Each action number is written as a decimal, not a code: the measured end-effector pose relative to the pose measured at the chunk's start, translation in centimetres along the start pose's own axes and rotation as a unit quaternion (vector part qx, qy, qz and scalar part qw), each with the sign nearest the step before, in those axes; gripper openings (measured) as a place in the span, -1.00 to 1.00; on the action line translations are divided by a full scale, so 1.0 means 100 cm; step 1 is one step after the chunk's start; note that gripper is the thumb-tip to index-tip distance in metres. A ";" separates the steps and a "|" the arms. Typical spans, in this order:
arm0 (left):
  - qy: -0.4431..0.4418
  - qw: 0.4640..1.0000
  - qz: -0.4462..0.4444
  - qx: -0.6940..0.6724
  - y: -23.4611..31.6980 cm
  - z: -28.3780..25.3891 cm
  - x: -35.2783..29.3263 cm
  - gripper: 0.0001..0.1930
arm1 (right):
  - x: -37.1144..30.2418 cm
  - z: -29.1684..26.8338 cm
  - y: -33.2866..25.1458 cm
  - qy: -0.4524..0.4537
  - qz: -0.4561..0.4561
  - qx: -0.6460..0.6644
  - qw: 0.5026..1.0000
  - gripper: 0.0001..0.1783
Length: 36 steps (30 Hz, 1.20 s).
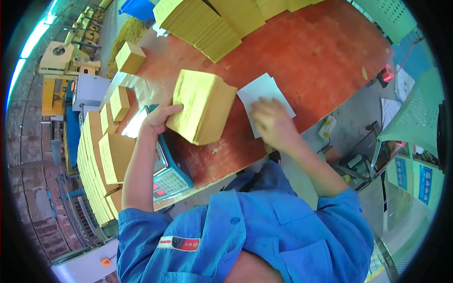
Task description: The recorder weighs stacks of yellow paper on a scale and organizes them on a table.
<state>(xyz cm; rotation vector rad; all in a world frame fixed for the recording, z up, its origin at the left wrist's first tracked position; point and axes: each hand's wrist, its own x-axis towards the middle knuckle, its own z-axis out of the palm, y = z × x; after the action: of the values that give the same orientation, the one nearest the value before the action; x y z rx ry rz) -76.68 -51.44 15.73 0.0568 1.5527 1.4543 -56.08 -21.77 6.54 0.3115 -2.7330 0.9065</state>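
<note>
My left hand (pixel 163 115) is closed on the left side of a thick block of yellow-brown paper (pixel 200 108). Its thumb lies on the block's near face, while the other fingers are mostly hidden. The block stands tilted over the red table (pixel 309 61). To its right lie a few white paper sheets (pixel 266 89), slightly fanned. My right hand (pixel 271 120) is over these sheets, blurred by motion, so whether it grips one does not show. Beside my left forearm is a teal digital scale (pixel 172 177) with a keypad, partly covered by the arm.
Tall stacks of yellow paper (pixel 198 28) fill the table's far side. More paper blocks (pixel 115 158) are piled along the left, with a single block (pixel 130 58) farther back. A green perforated chair (pixel 413 113) stands at right, near a pink spool (pixel 388 72).
</note>
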 end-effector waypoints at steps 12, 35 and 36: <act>0.310 0.846 0.218 0.375 -0.011 0.073 -0.072 -0.33 | 0.066 0.035 -0.055 0.038 0.131 0.620 0.773 -0.50; 0.214 0.615 0.269 0.710 -0.064 0.103 -0.110 0.02 | 0.057 -0.019 0.016 -0.065 -0.068 -0.171 0.981 -0.56; 0.204 0.615 0.272 0.711 -0.067 0.102 -0.112 0.02 | 0.071 -0.016 0.003 -0.064 -0.087 -0.164 0.980 -0.56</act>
<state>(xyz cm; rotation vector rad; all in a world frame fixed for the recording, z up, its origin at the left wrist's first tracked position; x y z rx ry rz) -60.45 -52.67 19.00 1.3003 2.8799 0.1608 -62.63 -21.48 9.72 0.5479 -2.8539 0.3923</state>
